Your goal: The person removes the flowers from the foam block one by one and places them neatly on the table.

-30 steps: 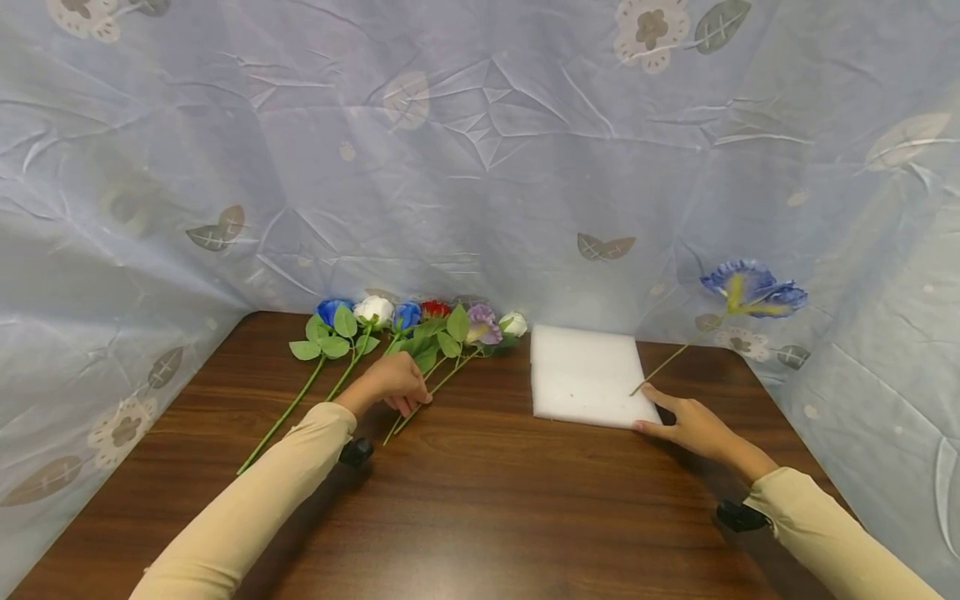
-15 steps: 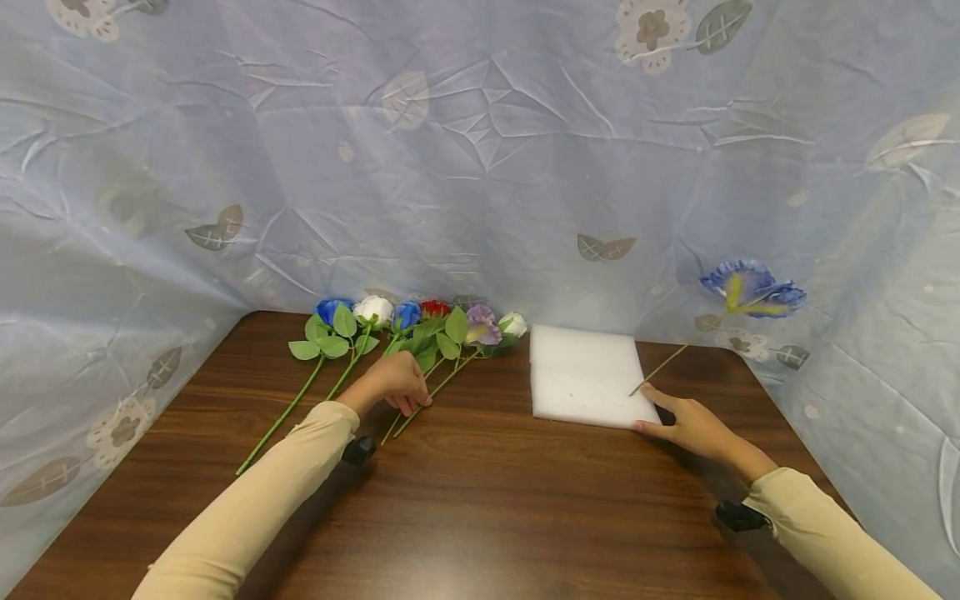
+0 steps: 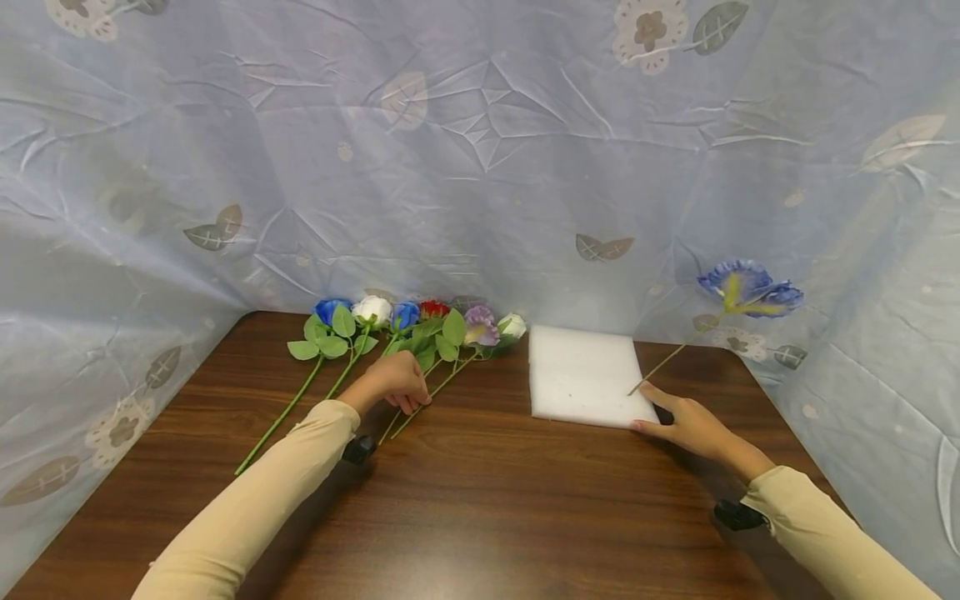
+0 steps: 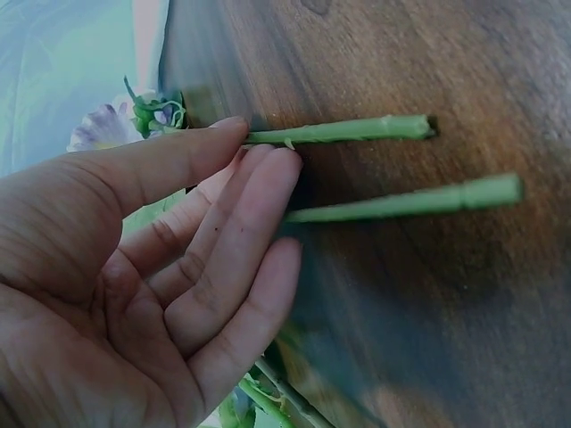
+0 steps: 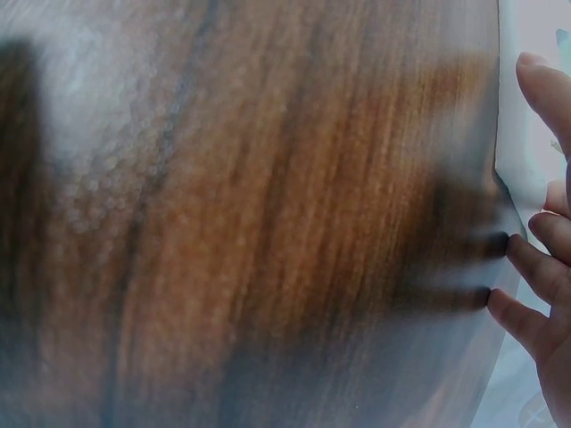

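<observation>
My left hand (image 3: 397, 382) pinches the green stem (image 4: 357, 131) of a flower between thumb and forefinger. In the head view that stem runs up toward a ruffled purple flower (image 3: 482, 325). A second stem (image 4: 419, 201) passes under the other fingers, close to the tabletop. At the right, my right hand (image 3: 697, 423) holds the near right corner of a flat white foam block (image 3: 581, 375), thumb at its front edge and forefinger at its side. From the block, by that forefinger, a thin stem bearing a blue flower (image 3: 738, 285) leans to the right.
Along the back of the wooden table (image 3: 480, 517) lie a blue rose (image 3: 330, 311), a white rose (image 3: 372, 309), another blue rose (image 3: 405, 315), a red flower (image 3: 433, 309) and a small white rose (image 3: 513, 324). A patterned pale cloth (image 3: 487, 200) hangs directly behind.
The stems under my left hand have shifted very slightly leftward at their cut ends. Both hands and the foam block otherwise stay where they were.
</observation>
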Action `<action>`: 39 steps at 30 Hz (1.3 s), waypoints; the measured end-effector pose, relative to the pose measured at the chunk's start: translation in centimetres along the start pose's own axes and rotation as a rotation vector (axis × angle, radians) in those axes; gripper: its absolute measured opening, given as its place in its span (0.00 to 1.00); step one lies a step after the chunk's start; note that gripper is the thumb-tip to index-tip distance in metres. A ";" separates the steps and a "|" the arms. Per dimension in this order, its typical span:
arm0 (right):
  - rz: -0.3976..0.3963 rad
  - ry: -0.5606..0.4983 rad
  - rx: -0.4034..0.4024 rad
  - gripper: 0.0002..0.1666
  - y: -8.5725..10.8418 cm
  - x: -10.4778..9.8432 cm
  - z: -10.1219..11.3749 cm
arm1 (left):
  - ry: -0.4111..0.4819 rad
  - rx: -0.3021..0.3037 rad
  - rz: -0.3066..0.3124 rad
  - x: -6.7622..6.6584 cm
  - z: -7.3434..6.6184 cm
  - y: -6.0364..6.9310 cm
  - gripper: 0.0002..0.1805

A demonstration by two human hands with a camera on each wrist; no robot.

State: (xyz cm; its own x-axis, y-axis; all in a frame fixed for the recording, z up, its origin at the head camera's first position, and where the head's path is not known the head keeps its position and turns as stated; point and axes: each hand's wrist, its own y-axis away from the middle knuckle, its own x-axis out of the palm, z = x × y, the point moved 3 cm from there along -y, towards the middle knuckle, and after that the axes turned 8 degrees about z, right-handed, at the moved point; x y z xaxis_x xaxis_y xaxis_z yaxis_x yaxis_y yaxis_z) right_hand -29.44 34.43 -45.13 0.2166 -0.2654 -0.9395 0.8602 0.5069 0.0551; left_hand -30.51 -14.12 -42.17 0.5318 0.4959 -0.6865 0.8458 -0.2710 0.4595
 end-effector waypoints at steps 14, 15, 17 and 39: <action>0.018 0.043 0.013 0.53 -0.1 -0.2 -0.2 | 0.026 0.035 -0.072 -0.3 -0.4 -0.5 0.08; 0.018 0.047 0.015 0.53 -0.1 -0.2 -0.2 | 0.032 0.039 -0.078 -0.3 -0.4 -0.6 0.08; 0.020 0.054 0.016 0.53 -0.1 -0.2 -0.2 | 0.049 0.047 -0.089 -0.4 -0.5 -0.7 0.08; 0.059 0.094 -0.004 0.52 -0.3 -0.9 0.7 | 0.163 0.335 -0.154 2.8 -8.4 -3.0 0.12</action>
State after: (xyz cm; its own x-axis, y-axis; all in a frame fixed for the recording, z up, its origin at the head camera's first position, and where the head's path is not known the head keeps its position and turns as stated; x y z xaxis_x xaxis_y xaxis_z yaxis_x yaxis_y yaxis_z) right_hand -29.56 33.97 -44.07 0.2220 -0.1569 -0.9623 0.8456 0.5225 0.1098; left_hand -31.89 -4.98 -40.78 0.4070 0.6688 -0.6221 0.8962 -0.4241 0.1304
